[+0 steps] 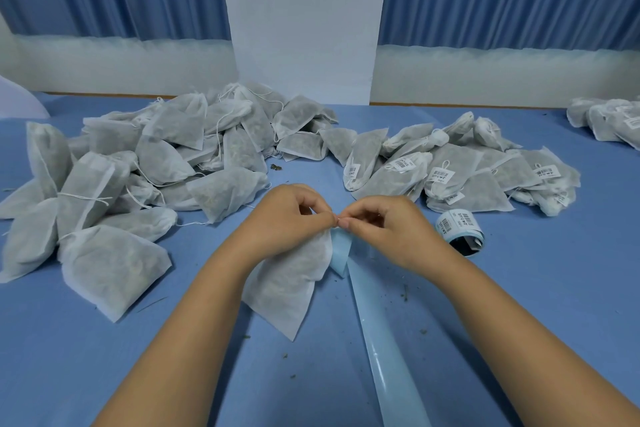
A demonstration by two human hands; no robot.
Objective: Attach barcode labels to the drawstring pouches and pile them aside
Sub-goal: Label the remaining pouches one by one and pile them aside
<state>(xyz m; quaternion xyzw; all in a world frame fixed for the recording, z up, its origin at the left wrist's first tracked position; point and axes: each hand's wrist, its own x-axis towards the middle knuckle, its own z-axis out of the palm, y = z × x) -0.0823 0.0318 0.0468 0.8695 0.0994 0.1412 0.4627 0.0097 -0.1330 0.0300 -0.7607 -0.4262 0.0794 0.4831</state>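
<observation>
Left hand (287, 215) grips a white mesh drawstring pouch (291, 288) by its top as right hand (384, 229) pinches a pale blue glossy backing strip (381, 340)

A: What's where on the table (519, 322)?
B: Unlabelled pile (145, 163) back left, labelled pile (460, 170) back right, label roll (459, 232) just before that one.
A: And centre?
B: One pouch (291, 281) nearest us, backing strip (388, 340) running along its right side.

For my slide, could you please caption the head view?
Left hand and right hand pinch one pouch, between an unlabelled pile and a labelled pile.
</observation>
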